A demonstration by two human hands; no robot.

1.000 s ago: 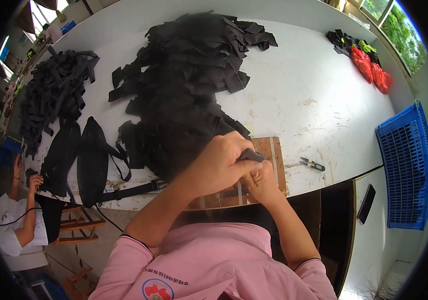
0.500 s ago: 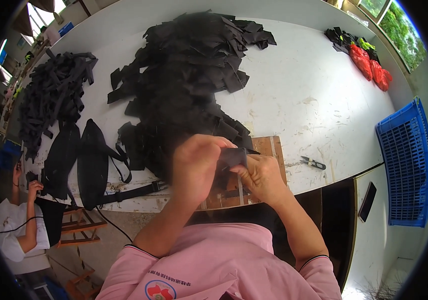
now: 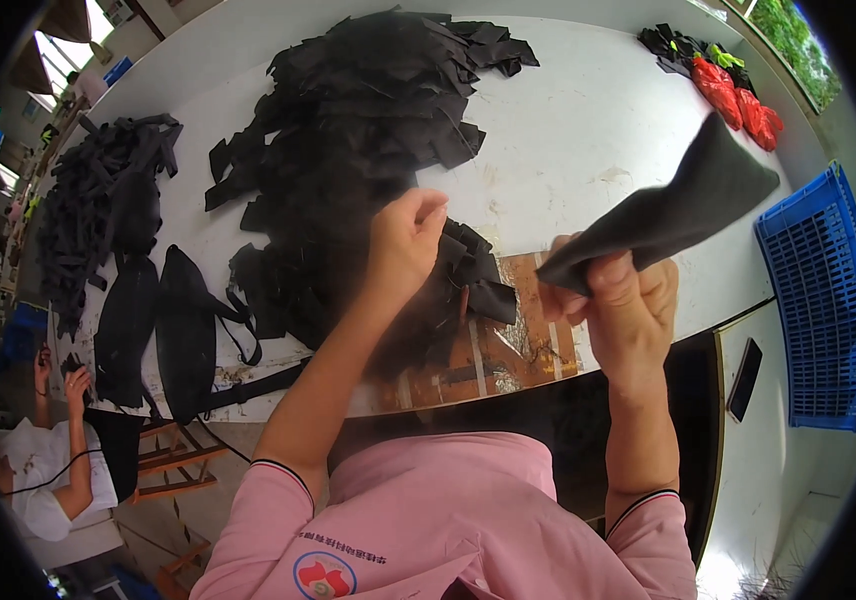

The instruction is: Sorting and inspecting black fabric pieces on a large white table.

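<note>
My right hand [image 3: 638, 315] is raised over the near right of the table, thumb and fingers closed on a black fabric piece [image 3: 673, 205]. The piece looks folded, and its free end flares up to the right. My left hand [image 3: 408, 240] hovers over a large heap of black fabric pieces [image 3: 368, 120], its fingers curled together. Anything between those fingertips cannot be made out against the black cloth. Just below both hands, a worn brown board [image 3: 538, 345] lies at the table's front edge.
Black strips [image 3: 98, 190] are piled at the left, near black padded pouches with straps [image 3: 186, 330]. Red plastic bags [image 3: 718, 90] lie far right. A blue crate [image 3: 818, 300] and a phone [image 3: 745, 380] are at the right. A co-worker's hand [image 3: 76, 388] is at lower left.
My hands have come apart. The right one moved right and up with the black fabric piece, which now hangs free; the left one moved up over the heap. The thread snips are now hidden.
</note>
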